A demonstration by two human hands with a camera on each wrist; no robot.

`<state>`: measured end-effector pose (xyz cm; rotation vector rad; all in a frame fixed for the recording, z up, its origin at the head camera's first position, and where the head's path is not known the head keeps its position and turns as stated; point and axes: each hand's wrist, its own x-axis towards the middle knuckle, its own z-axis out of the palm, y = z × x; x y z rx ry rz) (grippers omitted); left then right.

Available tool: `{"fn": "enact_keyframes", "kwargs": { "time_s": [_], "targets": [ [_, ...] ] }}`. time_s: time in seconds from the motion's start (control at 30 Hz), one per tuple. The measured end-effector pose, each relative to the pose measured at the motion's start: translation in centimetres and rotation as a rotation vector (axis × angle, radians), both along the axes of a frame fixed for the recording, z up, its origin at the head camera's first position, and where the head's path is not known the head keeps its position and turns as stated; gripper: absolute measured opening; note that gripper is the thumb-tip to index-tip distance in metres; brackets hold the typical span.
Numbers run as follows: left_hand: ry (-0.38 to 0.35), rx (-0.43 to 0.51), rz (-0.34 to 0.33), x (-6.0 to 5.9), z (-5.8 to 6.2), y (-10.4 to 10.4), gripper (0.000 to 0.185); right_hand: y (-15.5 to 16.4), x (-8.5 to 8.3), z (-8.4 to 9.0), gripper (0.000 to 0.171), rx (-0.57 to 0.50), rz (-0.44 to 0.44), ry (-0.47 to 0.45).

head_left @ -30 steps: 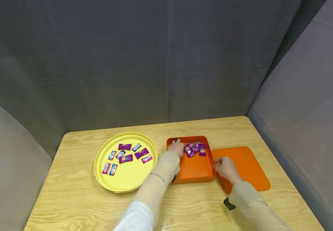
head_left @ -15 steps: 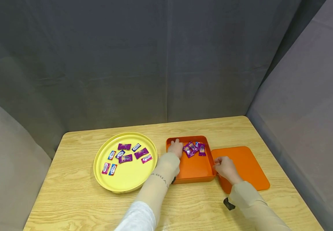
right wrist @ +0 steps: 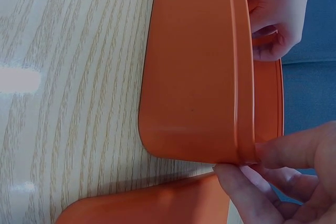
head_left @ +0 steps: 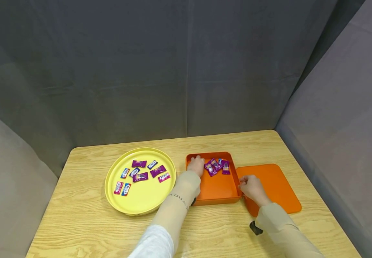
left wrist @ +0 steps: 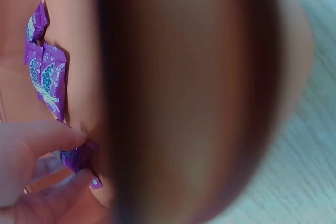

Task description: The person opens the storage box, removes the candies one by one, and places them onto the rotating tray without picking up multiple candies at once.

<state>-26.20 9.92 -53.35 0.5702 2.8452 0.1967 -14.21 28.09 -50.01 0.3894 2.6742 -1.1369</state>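
An orange box (head_left: 216, 188) sits open on the wooden table, with purple candies (head_left: 217, 166) lying at its far end. My left hand (head_left: 196, 165) is inside the box's far left corner, just left of the candies. In the left wrist view my left hand (left wrist: 50, 174) pinches one purple candy (left wrist: 79, 158) between thumb and finger, and other purple candies (left wrist: 47, 77) lie beyond it. My right hand (head_left: 249, 186) holds the box's right rim near the front corner. In the right wrist view my right hand (right wrist: 273, 182) pinches that rim of the box (right wrist: 194, 77).
The orange lid (head_left: 274, 186) lies flat to the right of the box, partly under my right hand. A round yellow tray (head_left: 144, 195) with several wrapped candies (head_left: 144, 172) stands to the left. Grey cloth walls enclose the table (head_left: 86, 222) on three sides.
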Motion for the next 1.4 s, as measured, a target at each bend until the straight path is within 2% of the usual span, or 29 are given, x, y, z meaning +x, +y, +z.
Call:
{"fn": "enact_keyframes", "kwargs": {
  "time_s": [0.33, 0.57, 0.73, 0.9, 1.13, 1.3, 1.4],
  "targets": [
    [0.041, 0.022, -0.014, -0.3, 0.0, -0.2, 0.031, 0.1, 0.1, 0.1, 0.026, 0.002, -0.001, 0.002],
    [0.044, 0.057, -0.003, -0.4, 0.0, -0.4, 0.027, 0.0, 0.1, 0.1, 0.027, 0.000, -0.004, -0.007],
    [0.034, 0.095, -0.003, -0.6, 0.5, -0.6, 0.020, 0.1, 0.1, 0.1, 0.028, 0.003, 0.002, 0.001],
    [0.017, 0.117, -0.011, -0.7, 1.3, -0.7, 0.018, 0.0, 0.1, 0.1, 0.026, 0.015, 0.008, 0.008],
    [0.038, 0.125, -0.075, -0.8, 3.0, -0.7, 0.024, 0.1, 0.1, 0.2, 0.027, 0.021, 0.009, 0.014],
    [0.062, 0.166, -0.075, -0.9, 4.8, -1.1, 0.016, 0.1, 0.1, 0.1, 0.028, 0.014, 0.002, 0.005],
    [0.078, 0.230, -0.054, -1.1, 5.6, -1.6, 0.008, 0.1, 0.1, 0.1, 0.028, 0.010, 0.001, 0.005]
  ]
}}
